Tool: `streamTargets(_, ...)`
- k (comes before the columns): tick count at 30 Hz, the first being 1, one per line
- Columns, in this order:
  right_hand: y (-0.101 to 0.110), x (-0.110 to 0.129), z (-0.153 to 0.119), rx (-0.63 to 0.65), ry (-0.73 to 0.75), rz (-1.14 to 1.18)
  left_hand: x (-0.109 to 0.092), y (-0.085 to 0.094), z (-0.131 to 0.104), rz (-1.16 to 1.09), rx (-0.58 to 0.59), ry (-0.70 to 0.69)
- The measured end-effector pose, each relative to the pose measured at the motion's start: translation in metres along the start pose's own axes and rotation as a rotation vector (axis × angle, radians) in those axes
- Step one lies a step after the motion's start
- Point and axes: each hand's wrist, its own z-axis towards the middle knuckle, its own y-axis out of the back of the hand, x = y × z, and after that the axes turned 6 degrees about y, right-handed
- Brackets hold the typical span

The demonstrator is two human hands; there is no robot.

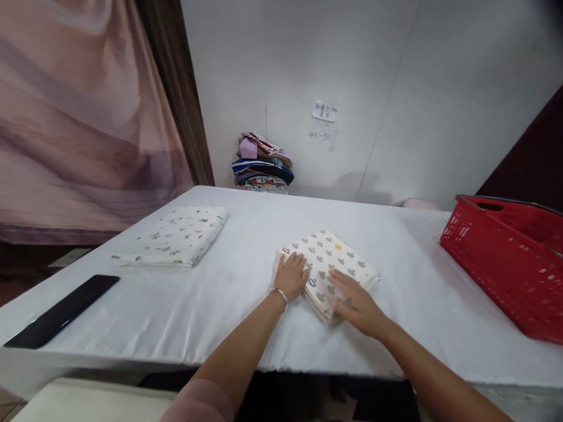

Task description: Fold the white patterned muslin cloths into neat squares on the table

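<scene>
A folded white cloth with grey, yellow, red and purple motifs lies at an angle on the white-covered table. My left hand, with a bracelet at the wrist, rests on the cloth's left corner, fingers spread. On its lower right edge lies my right hand, slightly blurred, fingers apart and thumb near the front corner. Neither hand grips the cloth. Another folded white cloth with dark leaf-like prints lies flat at the table's left.
A red plastic basket stands at the table's right. A black flat object lies near the front left edge. Folded fabrics are stacked by the back wall, beside paper notes. A pink curtain hangs at left.
</scene>
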Motion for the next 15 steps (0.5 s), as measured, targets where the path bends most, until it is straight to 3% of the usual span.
streamTargets(3,0.012,-0.028,0.019,-0.018,-0.171,-0.129,-0.001,0.001,0.001,0.002,0.032,0.029)
streamTargets(6,0.004,-0.061,0.023,0.124,-0.381,-0.272,-0.001,0.001,-0.001,-0.014,0.046,0.049)
streamTargets(8,-0.003,-0.075,0.020,0.194,-0.445,-0.325,0.000,0.000,-0.002,-0.029,0.053,0.062)
streamTargets(11,-0.005,-0.080,0.020,0.234,-0.458,-0.330,0.001,-0.001,-0.003,-0.039,0.063,0.081)
streamTargets(15,0.008,-0.079,0.031,0.242,-0.475,-0.288,0.001,-0.002,-0.003,-0.048,0.075,0.091)
